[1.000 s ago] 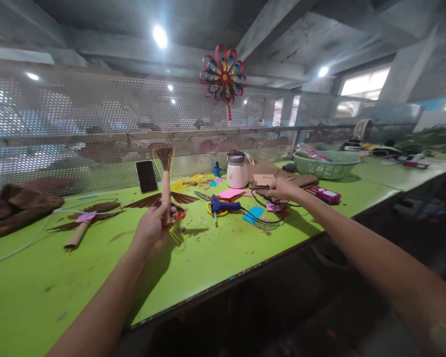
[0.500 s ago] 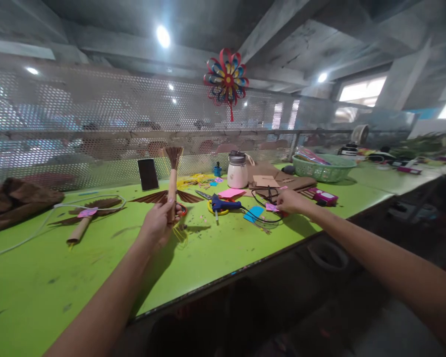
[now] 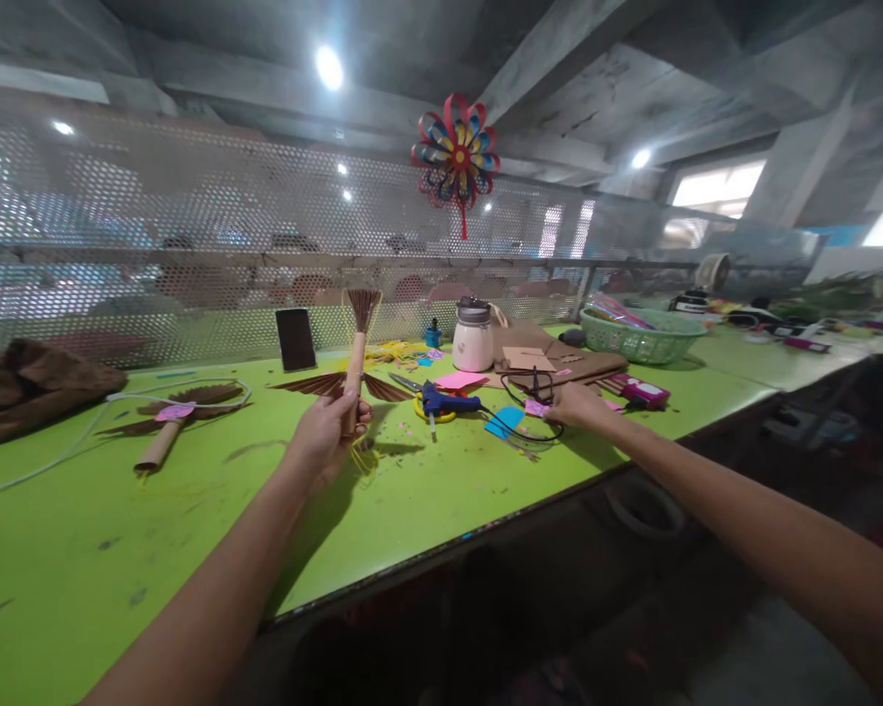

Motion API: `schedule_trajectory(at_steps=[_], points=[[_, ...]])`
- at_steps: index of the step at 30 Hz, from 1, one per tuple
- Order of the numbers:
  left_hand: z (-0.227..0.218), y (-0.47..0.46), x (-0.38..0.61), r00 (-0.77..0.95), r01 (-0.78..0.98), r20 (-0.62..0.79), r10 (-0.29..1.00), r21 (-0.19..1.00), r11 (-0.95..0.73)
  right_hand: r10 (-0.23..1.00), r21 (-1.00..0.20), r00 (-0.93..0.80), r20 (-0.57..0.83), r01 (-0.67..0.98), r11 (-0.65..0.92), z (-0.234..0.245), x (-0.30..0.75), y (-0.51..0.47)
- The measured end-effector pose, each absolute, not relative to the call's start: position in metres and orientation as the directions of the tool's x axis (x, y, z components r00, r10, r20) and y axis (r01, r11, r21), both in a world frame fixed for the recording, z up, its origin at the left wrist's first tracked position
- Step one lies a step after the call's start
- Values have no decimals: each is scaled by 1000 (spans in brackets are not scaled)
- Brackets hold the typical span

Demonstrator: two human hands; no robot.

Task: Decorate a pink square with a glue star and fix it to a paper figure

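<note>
My left hand (image 3: 330,427) is wrapped round the lower end of a brown paper bird (image 3: 356,368), a rolled tube with pleated wings and a fanned top, held upright. Yellow string hangs from its lower end. My right hand (image 3: 570,404) reaches across the table, fingers bent down and closed at the right edge of a pink paper cutout (image 3: 536,408). A black cable (image 3: 513,390) loops around that spot, with a blue paper piece (image 3: 503,423) beside it. Between my hands lie a blue glue gun (image 3: 441,399) and scissors (image 3: 406,382) with yellow handles.
A second paper bird (image 3: 160,446) with a pink cutout lies at left near a white cable (image 3: 59,459). Behind are a phone (image 3: 295,340), a white bottle (image 3: 474,343), brown paper (image 3: 559,361) and a green basket (image 3: 644,338). A paper flower (image 3: 459,157) hangs above.
The paper bird in my left hand has tilted slightly to the right at its top. My right hand has lowered a little over the pink cutout. The view has shifted slightly.
</note>
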State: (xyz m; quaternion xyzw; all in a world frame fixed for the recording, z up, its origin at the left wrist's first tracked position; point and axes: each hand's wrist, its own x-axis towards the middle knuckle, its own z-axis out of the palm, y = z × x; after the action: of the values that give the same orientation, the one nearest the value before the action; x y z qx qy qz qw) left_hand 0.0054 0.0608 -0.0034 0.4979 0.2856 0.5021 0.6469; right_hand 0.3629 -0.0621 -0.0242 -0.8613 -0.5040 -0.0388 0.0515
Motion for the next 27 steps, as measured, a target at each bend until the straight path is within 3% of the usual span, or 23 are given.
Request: schedule_trajectory(at_steps=[9,16,22,24,27], points=[[-1,58,6,308,-309,75,948,951,25,930,234,345,130,900,-367,-20,351,-66],[-3,60,6,330,-318,74,941,948,36,958,322,236,161,905,-277,-20,343,-66],[-3,61,7,345,-331,72,936,942,49,928,319,146,343,911,-261,-7,333,-77],[-3,58,7,363,-347,56,930,934,79,884,299,4,468,940,-162,-4,321,-80],[-3,53,7,425,-393,44,904,909,141,700,344,-303,647,935,87,-5,292,-78]])
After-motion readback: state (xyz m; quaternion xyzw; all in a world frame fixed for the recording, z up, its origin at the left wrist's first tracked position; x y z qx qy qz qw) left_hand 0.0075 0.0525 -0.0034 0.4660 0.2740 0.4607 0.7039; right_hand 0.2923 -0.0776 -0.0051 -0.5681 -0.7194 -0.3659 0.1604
